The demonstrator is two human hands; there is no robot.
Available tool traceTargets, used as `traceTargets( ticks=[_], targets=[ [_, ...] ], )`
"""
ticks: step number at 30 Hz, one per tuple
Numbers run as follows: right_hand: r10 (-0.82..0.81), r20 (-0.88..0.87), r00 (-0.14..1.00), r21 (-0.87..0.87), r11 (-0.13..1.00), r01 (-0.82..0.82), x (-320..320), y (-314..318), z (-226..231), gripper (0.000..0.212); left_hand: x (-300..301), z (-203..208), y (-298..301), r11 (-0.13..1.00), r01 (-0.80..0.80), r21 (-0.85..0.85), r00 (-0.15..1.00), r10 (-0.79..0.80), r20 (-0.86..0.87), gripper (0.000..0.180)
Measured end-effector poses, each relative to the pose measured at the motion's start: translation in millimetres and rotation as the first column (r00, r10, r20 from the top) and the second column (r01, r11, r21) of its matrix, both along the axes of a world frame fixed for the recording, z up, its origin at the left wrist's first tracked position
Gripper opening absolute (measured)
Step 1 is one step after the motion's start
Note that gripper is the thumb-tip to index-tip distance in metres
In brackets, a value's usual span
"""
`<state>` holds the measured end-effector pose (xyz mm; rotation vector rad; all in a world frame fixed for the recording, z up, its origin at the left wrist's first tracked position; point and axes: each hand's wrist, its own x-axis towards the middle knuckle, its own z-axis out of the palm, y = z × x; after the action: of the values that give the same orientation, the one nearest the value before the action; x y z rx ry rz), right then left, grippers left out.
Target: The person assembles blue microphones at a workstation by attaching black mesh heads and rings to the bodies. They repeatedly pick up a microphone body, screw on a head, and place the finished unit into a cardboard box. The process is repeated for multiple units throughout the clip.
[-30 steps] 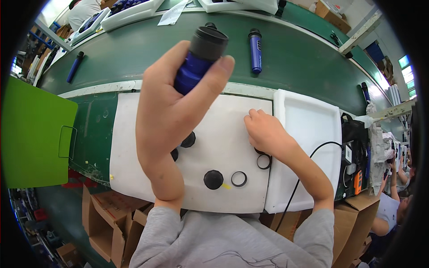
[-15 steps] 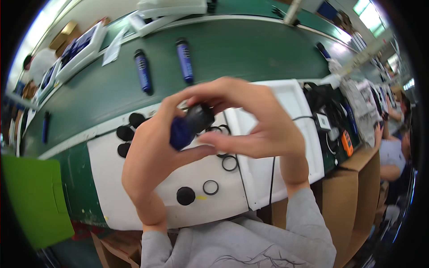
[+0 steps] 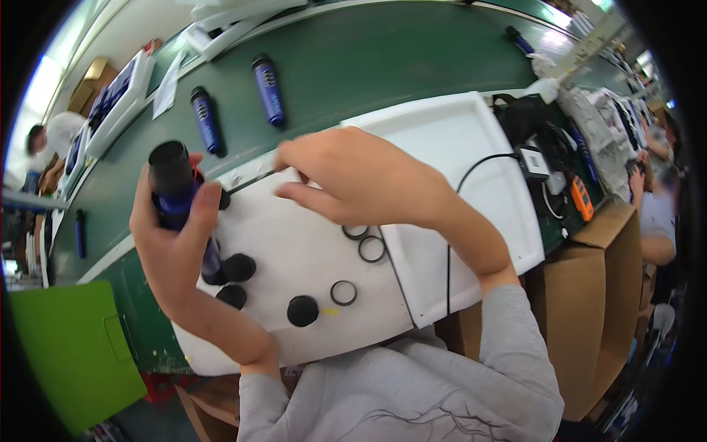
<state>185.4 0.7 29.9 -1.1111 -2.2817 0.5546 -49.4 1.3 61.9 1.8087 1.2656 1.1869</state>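
My left hand (image 3: 166, 243) is wrapped round a blue cylinder (image 3: 177, 210) that stands nearly upright with its black, wide head on top. Its lower part reaches down behind my thumb. To the right, my right hand (image 3: 361, 173) hovers over the white mat with thumb and fingers apart and nothing visible between them. On the mat below lie a round black cap (image 3: 303, 311) and a thin black ring (image 3: 343, 293). Another black ring (image 3: 372, 249) overlaps the area near the tray's edge. More black caps (image 3: 239, 267) sit beside my left wrist.
Two blue cylinders with black ends, one (image 3: 269, 90) taller-looking than the other (image 3: 205, 120), lie on the green table. A white tray (image 3: 508, 221) adjoins the mat, crossed by a black cable. Cardboard boxes (image 3: 582, 309) stand at right, a green panel (image 3: 66, 346) at left. People sit far right.
My hands have moved apart. The left has carried the blue cylinder leftward and turned it more upright; the right has come away from its black end.
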Motion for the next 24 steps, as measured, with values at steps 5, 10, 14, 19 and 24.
traceTargets(
  ticks=[5, 10, 14, 19, 24],
  targets=[
    [0.269, 0.362, 0.892, -0.272, 0.946, -0.175, -22, -7, -29, 0.029, -18, 2, 5, 0.999, -0.051, 0.005, 0.968, 0.048, 0.248, 0.032],
    [0.406, 0.246, 0.880, -0.273, 0.900, -0.339, -64, -29, -53, 0.045, -31, 6, 5, 0.995, -0.095, -0.004, 0.895, 0.087, 0.437, 0.036],
    [0.544, 0.232, 0.806, -0.238, 0.836, -0.495, -80, -45, -68, 0.059, -37, 8, 2, 0.998, -0.057, 0.017, 0.925, 0.046, 0.376, 0.044],
    [0.728, 0.260, 0.634, -0.394, 0.679, -0.619, -83, -67, -63, 0.067, -32, 11, 0, 1.000, 0.006, -0.013, 0.887, 0.000, 0.462, 0.043],
    [0.681, 0.327, 0.655, -0.183, 0.726, -0.663, -108, -95, -96, 0.075, -30, 13, -1, 0.999, -0.043, -0.032, 0.917, 0.052, 0.394, 0.043]
  ],
)
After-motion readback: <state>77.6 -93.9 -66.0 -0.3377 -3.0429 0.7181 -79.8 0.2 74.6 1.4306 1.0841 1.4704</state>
